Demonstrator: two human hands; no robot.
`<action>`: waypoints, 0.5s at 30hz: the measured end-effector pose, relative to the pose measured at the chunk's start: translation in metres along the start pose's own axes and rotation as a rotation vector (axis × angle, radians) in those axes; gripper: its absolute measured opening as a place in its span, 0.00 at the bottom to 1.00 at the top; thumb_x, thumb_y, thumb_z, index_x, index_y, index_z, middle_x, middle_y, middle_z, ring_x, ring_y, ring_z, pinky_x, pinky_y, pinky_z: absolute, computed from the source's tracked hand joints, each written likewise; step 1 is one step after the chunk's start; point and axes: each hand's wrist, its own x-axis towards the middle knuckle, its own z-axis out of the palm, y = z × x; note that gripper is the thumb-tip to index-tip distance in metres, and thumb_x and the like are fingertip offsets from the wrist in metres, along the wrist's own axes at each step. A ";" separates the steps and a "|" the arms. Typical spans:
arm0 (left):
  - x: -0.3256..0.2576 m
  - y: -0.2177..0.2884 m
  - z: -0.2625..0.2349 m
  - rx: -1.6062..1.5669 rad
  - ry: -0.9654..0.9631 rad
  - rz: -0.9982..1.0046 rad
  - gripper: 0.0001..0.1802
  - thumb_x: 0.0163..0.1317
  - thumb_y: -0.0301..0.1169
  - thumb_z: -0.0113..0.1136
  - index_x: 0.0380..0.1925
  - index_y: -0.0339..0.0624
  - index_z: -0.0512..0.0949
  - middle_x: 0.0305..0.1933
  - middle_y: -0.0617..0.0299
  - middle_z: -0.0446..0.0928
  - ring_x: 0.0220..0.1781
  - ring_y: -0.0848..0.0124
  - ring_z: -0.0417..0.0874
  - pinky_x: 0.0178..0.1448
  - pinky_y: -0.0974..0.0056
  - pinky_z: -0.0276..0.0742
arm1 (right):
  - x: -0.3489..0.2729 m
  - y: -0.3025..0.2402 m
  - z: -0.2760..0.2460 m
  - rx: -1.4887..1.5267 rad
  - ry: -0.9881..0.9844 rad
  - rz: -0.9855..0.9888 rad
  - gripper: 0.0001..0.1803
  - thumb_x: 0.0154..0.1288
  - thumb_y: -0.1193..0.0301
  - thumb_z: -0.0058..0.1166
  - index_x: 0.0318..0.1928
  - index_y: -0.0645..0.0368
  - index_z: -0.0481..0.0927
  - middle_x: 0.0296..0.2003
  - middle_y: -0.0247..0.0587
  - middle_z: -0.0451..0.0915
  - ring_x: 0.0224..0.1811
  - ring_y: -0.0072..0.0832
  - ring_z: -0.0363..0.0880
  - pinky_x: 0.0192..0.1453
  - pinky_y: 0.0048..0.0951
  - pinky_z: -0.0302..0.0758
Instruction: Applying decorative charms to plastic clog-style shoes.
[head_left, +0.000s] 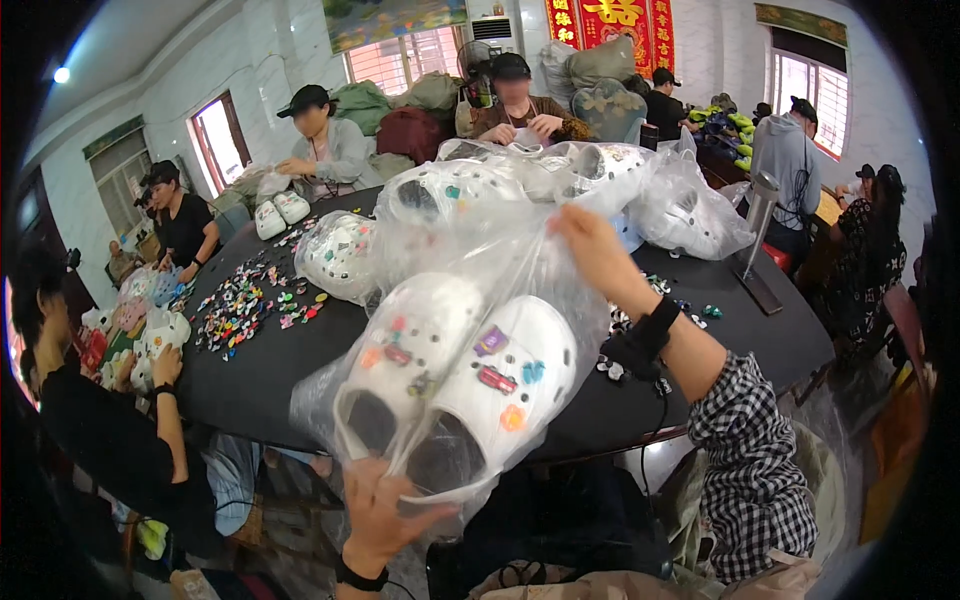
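In front of me is a pair of white clogs with holes and colourful charms, a left clog (415, 320) and a right clog (465, 415), side by side with their toes pointing away. A clear plastic bag (500, 240) covers most of the pair. My left hand (378, 510) grips the clogs at their heel end, its thumb stretched to the right. With closed fingers my right hand (592, 245) holds the upper right edge of the bag beyond the toes. The pair is tilted above the near edge of the table.
Bagged white clogs (450, 190) pile up on the black table (240, 390). Loose charms (250, 310) spread at left, more beside my right forearm. A metal stand (757, 240) rises at right. A co-worker in black (110, 440) sits close at left; others work around the room.
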 end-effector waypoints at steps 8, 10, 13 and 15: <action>-0.008 -0.011 0.004 -0.099 0.217 -0.216 0.36 0.42 0.55 0.80 0.33 0.43 0.66 0.38 0.57 0.64 0.42 0.58 0.66 0.46 0.55 0.63 | 0.033 0.027 -0.171 0.698 0.582 0.034 0.17 0.78 0.61 0.44 0.57 0.56 0.77 0.40 0.25 0.79 0.34 0.17 0.75 0.38 0.21 0.74; 0.000 -0.011 0.011 -0.077 0.215 -0.199 0.31 0.42 0.45 0.82 0.32 0.44 0.69 0.38 0.55 0.67 0.43 0.55 0.68 0.48 0.52 0.65 | 0.008 -0.001 -0.177 0.740 0.509 -0.088 0.16 0.78 0.64 0.47 0.59 0.55 0.76 0.49 0.26 0.80 0.44 0.19 0.80 0.49 0.23 0.77; -0.001 -0.011 0.018 0.030 0.217 -0.125 0.20 0.43 0.33 0.77 0.29 0.45 0.72 0.36 0.56 0.68 0.42 0.54 0.69 0.46 0.51 0.65 | -0.010 -0.027 -0.150 0.832 0.477 -0.097 0.17 0.79 0.63 0.46 0.60 0.56 0.75 0.54 0.31 0.80 0.54 0.21 0.78 0.60 0.26 0.75; 0.019 0.007 0.025 0.005 0.230 -0.062 0.17 0.46 0.30 0.75 0.29 0.45 0.73 0.36 0.57 0.69 0.41 0.54 0.70 0.46 0.51 0.65 | -0.023 -0.060 -0.146 0.838 0.523 -0.141 0.17 0.79 0.63 0.45 0.60 0.56 0.75 0.54 0.31 0.80 0.55 0.21 0.78 0.62 0.26 0.75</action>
